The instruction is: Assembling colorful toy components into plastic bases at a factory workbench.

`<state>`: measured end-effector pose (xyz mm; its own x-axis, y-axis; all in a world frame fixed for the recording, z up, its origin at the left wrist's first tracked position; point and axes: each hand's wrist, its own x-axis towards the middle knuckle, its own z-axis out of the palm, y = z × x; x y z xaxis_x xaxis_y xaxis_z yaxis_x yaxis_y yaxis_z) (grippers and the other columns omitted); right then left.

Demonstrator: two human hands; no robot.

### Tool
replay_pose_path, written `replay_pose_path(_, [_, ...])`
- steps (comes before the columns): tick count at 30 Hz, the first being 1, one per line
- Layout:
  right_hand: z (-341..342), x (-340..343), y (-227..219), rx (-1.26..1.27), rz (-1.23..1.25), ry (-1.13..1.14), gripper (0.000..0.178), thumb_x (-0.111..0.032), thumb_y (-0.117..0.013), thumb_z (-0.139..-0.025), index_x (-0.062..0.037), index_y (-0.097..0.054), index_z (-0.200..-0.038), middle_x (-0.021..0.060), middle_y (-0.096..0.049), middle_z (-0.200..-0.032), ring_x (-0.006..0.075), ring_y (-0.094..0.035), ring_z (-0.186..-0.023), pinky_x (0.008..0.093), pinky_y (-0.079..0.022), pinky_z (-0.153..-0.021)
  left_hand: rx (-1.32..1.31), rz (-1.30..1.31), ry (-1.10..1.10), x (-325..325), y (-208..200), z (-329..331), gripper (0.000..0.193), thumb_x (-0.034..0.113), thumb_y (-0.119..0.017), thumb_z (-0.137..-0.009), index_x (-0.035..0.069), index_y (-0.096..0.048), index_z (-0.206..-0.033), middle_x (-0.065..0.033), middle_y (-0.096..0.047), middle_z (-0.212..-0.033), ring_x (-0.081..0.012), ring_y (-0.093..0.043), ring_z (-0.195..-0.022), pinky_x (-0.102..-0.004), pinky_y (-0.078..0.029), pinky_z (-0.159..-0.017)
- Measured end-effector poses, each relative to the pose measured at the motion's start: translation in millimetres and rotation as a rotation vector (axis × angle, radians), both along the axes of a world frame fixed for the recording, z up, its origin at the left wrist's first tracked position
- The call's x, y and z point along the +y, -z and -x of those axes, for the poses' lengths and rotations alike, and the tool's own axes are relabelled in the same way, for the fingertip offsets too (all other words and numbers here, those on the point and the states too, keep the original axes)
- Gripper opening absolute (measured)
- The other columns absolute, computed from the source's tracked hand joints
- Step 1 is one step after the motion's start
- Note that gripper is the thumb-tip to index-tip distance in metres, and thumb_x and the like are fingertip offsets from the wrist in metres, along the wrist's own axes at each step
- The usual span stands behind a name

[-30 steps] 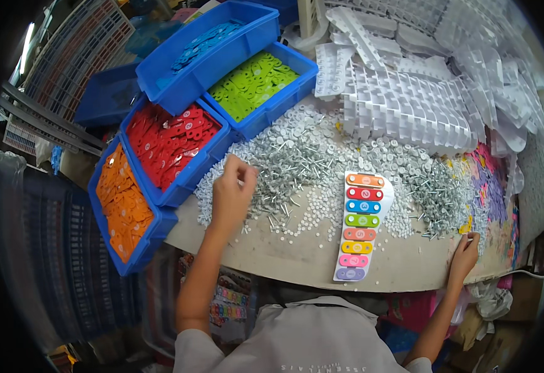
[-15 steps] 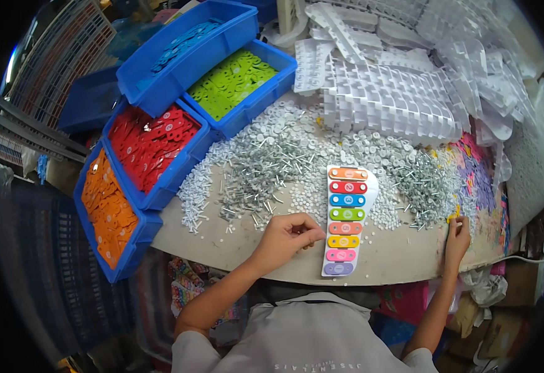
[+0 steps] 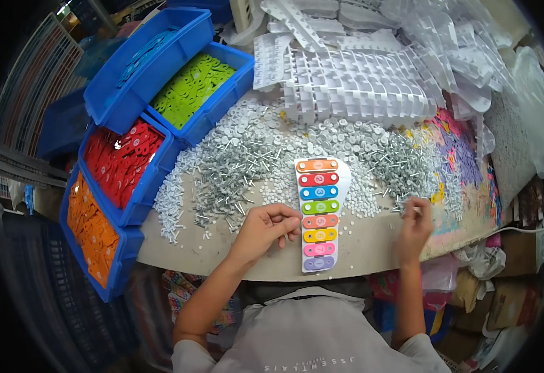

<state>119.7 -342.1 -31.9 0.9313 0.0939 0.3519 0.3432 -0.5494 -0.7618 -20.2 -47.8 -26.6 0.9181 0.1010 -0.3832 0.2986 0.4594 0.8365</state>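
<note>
A toy xylophone [image 3: 320, 207] lies on the table in front of me, a white base with a column of coloured bars. White round caps sit on the ends of its upper bars; the lower yellow bar shows dark holes. My left hand [image 3: 264, 231] is at the base's left edge, thumb and fingers pinched beside the salmon bar [image 3: 320, 221]. Whatever they hold, if anything, is hidden. Over the table to the right of the xylophone is my right hand [image 3: 413, 229], its fingers curled but smeared by motion. Small yellow pieces [image 3: 437, 193] lie beyond it.
Blue bins at left hold orange [image 3: 91, 230], red [image 3: 123, 158], green [image 3: 194, 90] and blue bars [image 3: 147, 56]. Heaps of metal pins [image 3: 231, 177] and white caps [image 3: 340, 135] spread behind the xylophone. White plastic bases [image 3: 359, 84] are stacked at the back. Purple bars [image 3: 464, 158] lie far right.
My right hand has moved left, from the yellow pieces at the right toward the xylophone. My left hand stays beside the xylophone, its fingers now at the edge. The whole view has shifted.
</note>
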Motion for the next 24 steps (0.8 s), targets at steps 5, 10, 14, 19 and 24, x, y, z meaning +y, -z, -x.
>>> replay_pose_path(5, [39.6,66.9,-18.9,0.007,-0.028,-0.402,0.009,0.004,-0.066,-0.087,0.0,-0.062,-0.094,0.0085,-0.062,-0.088,0.0178,-0.06,-0.079,0.0294,-0.048,-0.072,0.0,0.016,0.039,-4.3,7.8,-6.2,0.016,0.008,-0.067,-0.095,-0.005,-0.068,-0.104,-0.0077,-0.07,-0.084,-0.0088,-0.064,-0.068,-0.0191,-0.048,-0.052])
replay_pose_path(10, [43.4,72.9,-7.7,0.01,0.016,-0.519,0.013,0.006,-0.068,-0.084,-0.0003,-0.063,-0.094,0.0104,-0.063,-0.088,0.022,-0.062,-0.079,0.0313,-0.05,-0.072,-0.013,0.049,0.07,-9.0,14.9,-9.4,0.015,0.008,-0.067,-0.095,-0.004,-0.068,-0.103,-0.0074,-0.069,-0.082,-0.0083,-0.064,-0.067,-0.0184,-0.049,-0.052])
replay_pose_path(14, [41.3,76.3,-10.3,-0.03,0.04,-0.539,0.015,0.007,-0.07,-0.082,-0.0002,-0.063,-0.094,0.0112,-0.063,-0.089,0.0247,-0.063,-0.082,0.0329,-0.05,-0.073,-0.025,0.049,0.059,-12.5,16.6,-10.1,0.013,0.007,-0.068,-0.094,-0.004,-0.069,-0.101,-0.007,-0.068,-0.08,-0.0077,-0.063,-0.065,-0.018,-0.048,-0.051])
replay_pose_path(19, [35.8,78.6,-9.5,-0.108,0.112,-0.606,0.016,0.004,-0.073,-0.081,-0.0006,-0.063,-0.093,0.0118,-0.063,-0.089,0.0283,-0.063,-0.084,0.0347,-0.05,-0.074,0.015,-0.037,0.078,-13.7,10.0,-12.1,0.021,0.013,-0.069,-0.095,-0.003,-0.062,-0.107,-0.0036,-0.067,-0.078,-0.0047,-0.059,-0.064,-0.0179,-0.042,-0.05])
replay_pose_path(24, [39.1,81.2,-16.5,-0.094,0.239,-0.448,0.016,-0.005,-0.074,-0.085,-0.0009,-0.06,-0.093,0.0092,-0.065,-0.086,0.022,-0.062,-0.079,0.0311,-0.049,-0.069,-0.02,-0.34,-0.025,-20.3,29.6,-12.0,0.046,0.018,-0.073,-0.093,-0.001,-0.045,-0.125,-0.0024,-0.066,-0.076,-0.003,-0.055,-0.064,-0.0172,-0.038,-0.054])
